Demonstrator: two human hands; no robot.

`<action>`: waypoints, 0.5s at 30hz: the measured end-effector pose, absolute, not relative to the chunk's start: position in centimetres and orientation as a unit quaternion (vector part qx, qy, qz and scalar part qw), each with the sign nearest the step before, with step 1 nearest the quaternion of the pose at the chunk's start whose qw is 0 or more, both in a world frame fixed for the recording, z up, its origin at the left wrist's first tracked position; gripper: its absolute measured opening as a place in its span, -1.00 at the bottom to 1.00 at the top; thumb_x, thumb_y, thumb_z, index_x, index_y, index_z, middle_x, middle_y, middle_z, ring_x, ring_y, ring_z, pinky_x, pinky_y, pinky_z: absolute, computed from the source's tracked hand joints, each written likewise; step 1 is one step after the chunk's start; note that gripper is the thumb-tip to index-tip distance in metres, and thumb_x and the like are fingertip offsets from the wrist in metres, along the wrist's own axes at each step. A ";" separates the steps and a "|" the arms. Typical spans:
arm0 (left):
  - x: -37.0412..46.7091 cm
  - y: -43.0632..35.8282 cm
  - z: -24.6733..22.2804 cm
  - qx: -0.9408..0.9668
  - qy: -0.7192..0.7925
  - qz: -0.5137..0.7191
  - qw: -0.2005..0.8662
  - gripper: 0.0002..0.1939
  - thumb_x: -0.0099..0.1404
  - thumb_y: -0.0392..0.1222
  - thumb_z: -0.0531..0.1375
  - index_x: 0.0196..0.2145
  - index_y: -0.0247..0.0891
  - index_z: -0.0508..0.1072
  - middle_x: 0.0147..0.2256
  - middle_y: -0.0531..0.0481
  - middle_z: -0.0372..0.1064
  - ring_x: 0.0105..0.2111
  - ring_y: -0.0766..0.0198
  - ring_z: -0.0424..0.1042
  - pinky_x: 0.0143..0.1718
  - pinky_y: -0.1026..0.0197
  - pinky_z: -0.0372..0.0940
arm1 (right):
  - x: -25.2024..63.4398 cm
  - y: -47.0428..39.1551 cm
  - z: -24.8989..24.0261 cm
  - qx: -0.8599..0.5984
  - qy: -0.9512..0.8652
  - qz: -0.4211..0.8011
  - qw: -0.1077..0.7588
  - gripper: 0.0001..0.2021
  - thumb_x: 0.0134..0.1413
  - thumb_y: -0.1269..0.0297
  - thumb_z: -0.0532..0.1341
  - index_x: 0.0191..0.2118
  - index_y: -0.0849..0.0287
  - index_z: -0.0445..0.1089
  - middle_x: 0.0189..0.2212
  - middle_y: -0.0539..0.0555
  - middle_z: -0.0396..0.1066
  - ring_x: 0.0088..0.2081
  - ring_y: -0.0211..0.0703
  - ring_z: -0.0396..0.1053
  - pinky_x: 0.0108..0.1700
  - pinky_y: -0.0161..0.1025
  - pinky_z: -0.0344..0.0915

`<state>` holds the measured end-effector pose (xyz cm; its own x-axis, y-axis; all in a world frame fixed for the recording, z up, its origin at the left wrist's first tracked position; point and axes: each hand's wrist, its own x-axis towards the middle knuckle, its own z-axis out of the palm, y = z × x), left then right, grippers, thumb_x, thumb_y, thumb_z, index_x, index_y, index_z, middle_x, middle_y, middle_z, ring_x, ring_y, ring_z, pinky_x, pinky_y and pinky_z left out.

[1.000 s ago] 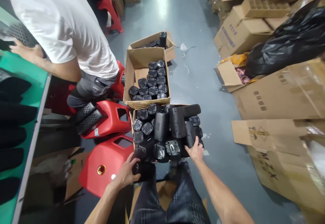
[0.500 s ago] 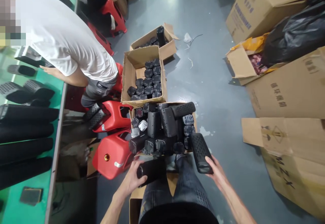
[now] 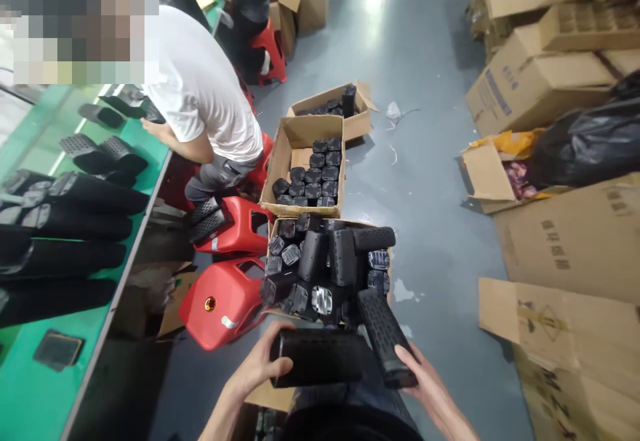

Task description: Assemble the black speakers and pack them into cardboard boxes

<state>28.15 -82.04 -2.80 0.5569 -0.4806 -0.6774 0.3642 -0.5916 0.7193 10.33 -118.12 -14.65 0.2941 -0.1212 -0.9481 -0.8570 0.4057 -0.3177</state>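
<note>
My left hand (image 3: 270, 364) grips one end of a long black plastic housing (image 3: 320, 357), held level in front of my lap. My right hand (image 3: 417, 367) is closed on the lower end of another black housing (image 3: 385, 334), which has rows of slots and tilts up to the left. Its far end overlaps the edge of a full box in my view; contact I cannot tell. That near carton (image 3: 391, 274) holds several similar black housings (image 3: 343, 257), some upright and some lying across the top.
Behind it stands a taller carton (image 3: 280, 161) partly filled with upright housings. Red stools (image 3: 220, 307) stand at the left beside a green workbench (image 3: 45, 394) bearing more housings. A person in a white shirt (image 3: 205, 81) works there. Cardboard boxes (image 3: 570, 227) line the right side.
Both hands have drawn closer together. The left housing has come out to the right and looks longer now; the right one has shifted left and down. The view has turned slightly left.
</note>
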 end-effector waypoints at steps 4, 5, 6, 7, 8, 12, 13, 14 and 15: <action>29.0 -82.1 -3.0 0.568 0.012 -0.523 0.635 -0.24 0.00 0.24 0.36 0.09 -0.18 0.39 -0.12 -0.06 0.43 -0.15 0.05 0.41 -0.14 0.12 0.32 | 12.8 -121.6 -10.4 -0.588 0.437 0.293 0.615 0.12 -0.17 -0.35 0.38 0.48 0.09 0.16 0.29 0.22 0.43 0.28 0.34 0.40 0.23 0.12 0.41; 29.3 -82.9 -3.0 0.523 0.013 -0.540 0.659 -0.22 -0.05 0.21 0.38 0.08 -0.20 0.41 -0.14 -0.06 0.43 -0.18 0.08 0.42 -0.17 0.14 0.32 | 14.1 -122.4 -8.8 -0.630 0.395 0.301 0.597 0.10 -0.21 -0.33 0.41 0.44 0.10 0.24 0.32 0.21 0.39 0.34 0.35 0.32 0.31 0.11 0.33; 29.5 -83.7 -2.9 0.490 0.012 -0.553 0.674 -0.21 -0.09 0.18 0.41 0.07 -0.21 0.43 -0.15 -0.07 0.44 -0.20 0.09 0.42 -0.19 0.15 0.32 | 15.4 -123.0 -7.3 -0.663 0.351 0.310 0.584 0.06 -0.22 -0.32 0.42 0.41 0.10 0.31 0.35 0.20 0.36 0.39 0.35 0.25 0.36 0.09 0.26; 29.7 -84.5 -2.7 0.468 0.009 -0.560 0.684 -0.19 -0.11 0.16 0.42 0.08 -0.21 0.44 -0.14 -0.08 0.44 -0.19 0.08 0.43 -0.19 0.15 0.33 | 16.7 -123.3 -5.8 -0.681 0.309 0.326 0.578 0.01 -0.19 -0.31 0.41 0.39 0.08 0.35 0.37 0.18 0.33 0.41 0.34 0.21 0.37 0.09 0.24; 29.8 -85.3 -2.4 0.458 0.002 -0.561 0.689 -0.17 -0.14 0.14 0.44 0.09 -0.20 0.44 -0.11 -0.09 0.45 -0.17 0.06 0.44 -0.16 0.13 0.34 | 17.9 -123.5 -4.4 -0.686 0.273 0.348 0.578 -0.02 -0.14 -0.32 0.39 0.39 0.06 0.36 0.39 0.16 0.30 0.40 0.34 0.22 0.34 0.09 0.28; 29.1 -87.3 -0.3 0.498 -0.074 -0.526 0.685 -0.12 -0.15 0.24 0.49 0.10 -0.14 0.47 0.11 -0.10 0.39 0.08 -0.12 0.39 0.12 -0.05 0.31 | 20.8 -123.4 -1.4 -0.658 0.168 0.440 0.587 -0.02 -0.07 -0.33 0.37 0.44 -0.01 0.28 0.42 0.16 0.25 0.31 0.36 0.34 0.10 0.06 0.48; 28.7 -87.7 0.3 0.518 -0.109 -0.515 0.674 -0.15 -0.11 0.28 0.49 0.10 -0.14 0.48 0.17 -0.10 0.36 0.15 -0.15 0.35 0.21 -0.08 0.25 | 21.2 -123.6 -1.3 -0.654 0.144 0.456 0.586 -0.01 -0.09 -0.33 0.37 0.44 -0.01 0.29 0.42 0.17 0.26 0.30 0.37 0.35 0.12 0.07 0.46; 28.1 -88.1 1.0 0.538 -0.148 -0.505 0.658 -0.19 -0.04 0.31 0.47 0.08 -0.13 0.50 0.20 -0.09 0.34 0.22 -0.16 0.30 0.29 -0.09 0.18 | 21.6 -123.9 -1.3 -0.651 0.121 0.471 0.583 -0.01 -0.11 -0.34 0.38 0.42 -0.01 0.31 0.41 0.18 0.27 0.30 0.37 0.35 0.16 0.10 0.42; 27.5 -88.5 1.6 0.562 -0.179 -0.497 0.636 -0.24 0.01 0.34 0.45 0.07 -0.12 0.52 0.22 -0.08 0.33 0.24 -0.15 0.28 0.33 -0.08 0.13 | 22.0 -124.4 -1.4 -0.650 0.095 0.485 0.577 -0.03 -0.12 -0.35 0.38 0.41 -0.01 0.34 0.41 0.18 0.28 0.30 0.39 0.34 0.22 0.13 0.37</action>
<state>27.50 -88.52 1.62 0.4421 -0.8338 -0.3307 0.4309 -0.1259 0.8936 22.05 -124.35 -1.45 0.5119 0.4358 -0.7403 -0.6837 -0.3151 -0.6583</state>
